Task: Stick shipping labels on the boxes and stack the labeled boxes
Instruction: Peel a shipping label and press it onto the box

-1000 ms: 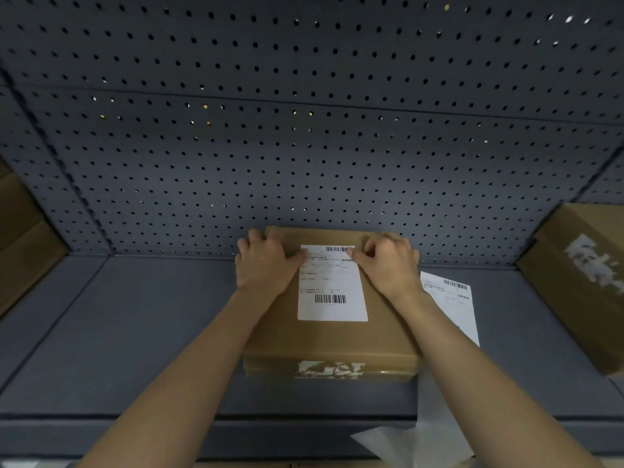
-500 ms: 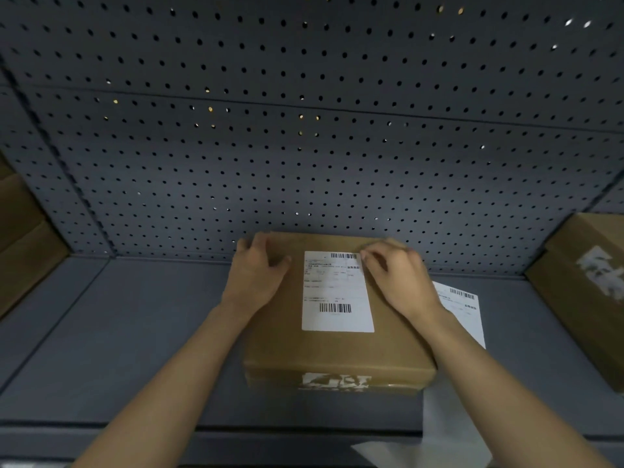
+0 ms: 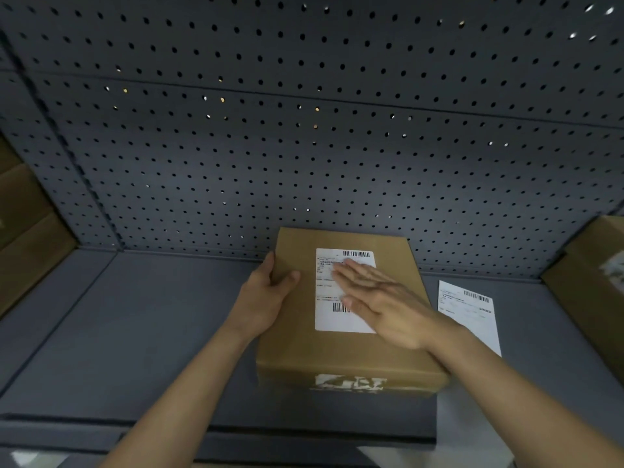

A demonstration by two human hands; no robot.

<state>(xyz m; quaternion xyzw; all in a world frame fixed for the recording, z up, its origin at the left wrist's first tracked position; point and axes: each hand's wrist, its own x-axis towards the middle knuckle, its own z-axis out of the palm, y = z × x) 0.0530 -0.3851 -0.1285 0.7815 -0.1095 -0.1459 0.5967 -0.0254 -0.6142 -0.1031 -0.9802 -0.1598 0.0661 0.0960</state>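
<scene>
A flat brown cardboard box (image 3: 293, 346) lies on the grey shelf (image 3: 141, 332) in front of the pegboard. A white shipping label (image 3: 326, 298) with barcodes is stuck on its top. My left hand (image 3: 266, 298) grips the box's left edge, thumb on top and fingers round the side. My right hand (image 3: 381, 298) lies flat on the label with straight fingers, covering its right part. A second white label sheet (image 3: 469, 312) lies on the shelf just right of the box.
The grey pegboard wall (image 3: 304, 146) rises behind the shelf. Brown boxes stand at the far left (image 3: 27, 244) and far right (image 3: 594, 292). White backing paper (image 3: 472, 447) hangs over the shelf's front edge at lower right.
My right hand went from curled fingertips at the label's top corner to lying flat across the label. My left hand slid from the box top to its left edge.
</scene>
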